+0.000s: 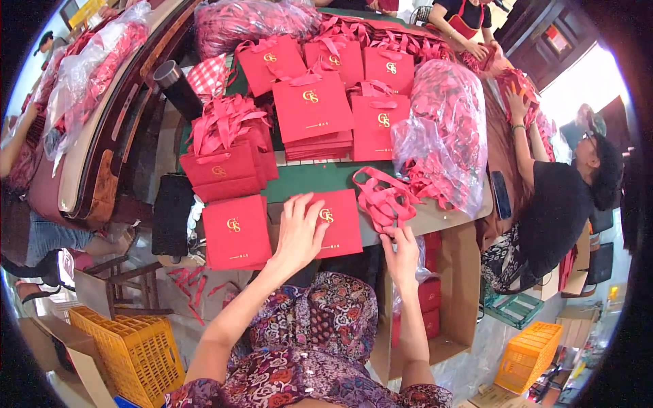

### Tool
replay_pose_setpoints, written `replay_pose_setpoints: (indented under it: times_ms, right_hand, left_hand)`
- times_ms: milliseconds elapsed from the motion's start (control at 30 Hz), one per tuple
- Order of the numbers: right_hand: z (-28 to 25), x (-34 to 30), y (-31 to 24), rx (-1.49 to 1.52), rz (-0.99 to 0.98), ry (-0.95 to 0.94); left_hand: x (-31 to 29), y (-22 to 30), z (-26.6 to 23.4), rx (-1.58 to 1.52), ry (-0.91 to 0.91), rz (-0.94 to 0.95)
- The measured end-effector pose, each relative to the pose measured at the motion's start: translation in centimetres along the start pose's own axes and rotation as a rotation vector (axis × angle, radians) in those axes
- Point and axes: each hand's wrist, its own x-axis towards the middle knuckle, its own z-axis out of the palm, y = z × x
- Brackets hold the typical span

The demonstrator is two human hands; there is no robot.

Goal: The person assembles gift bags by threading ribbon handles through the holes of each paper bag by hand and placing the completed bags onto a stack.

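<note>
The left hand (299,234) lies flat and open on a flat red paper bag (335,223) at the near edge of the green-covered table (320,177). Just right of this bag, the right hand (401,255) pinches a bundle of red ribbon handles (384,200). Behind the bag stand piles of red bags (313,109); a yellow crate (132,350) is on the floor below it.

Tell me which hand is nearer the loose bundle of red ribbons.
Right. The right hand touches the ribbon bundle at its lower edge; the left hand rests on a flat red bag beside it.
</note>
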Motion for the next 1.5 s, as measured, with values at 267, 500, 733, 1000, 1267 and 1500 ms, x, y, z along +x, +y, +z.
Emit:
replay_pose_setpoints:
  times_ms: [267, 500, 733, 1000, 1267, 1500]
  right_hand:
    - [-1.3, 0.6, -4.3, 0.076, -0.114, 0.053]
    - [-2.1, 1.2, -9.1, 0.275, -0.223, -0.072]
    - [-1.5, 1.7, -10.7, 0.591, -0.055, -0.105]
    - [-4.0, 3.8, -8.4, 0.678, 0.070, 0.260]
    - [-8.5, 4.7, -11.9, 0.819, -0.218, 0.667]
    - [-13.5, 1.4, -14.5, 1.572, -0.592, 0.679]
  left_hand:
    - [1.9, -1.3, 1.8, 0.065, -0.128, -0.077]
    - [1.1, 2.6, -0.9, -0.305, 0.000, 0.174]
    - [-0.6, 4.0, -0.8, -0.503, -0.123, 0.114]
    - [0.8, 3.2, 0.2, -0.289, 0.047, 0.013]
    - [2.6, -0.3, 2.5, 0.094, -0.091, -0.108]
    - [2.9, -0.6, 2.4, 0.049, -0.086, -0.099]
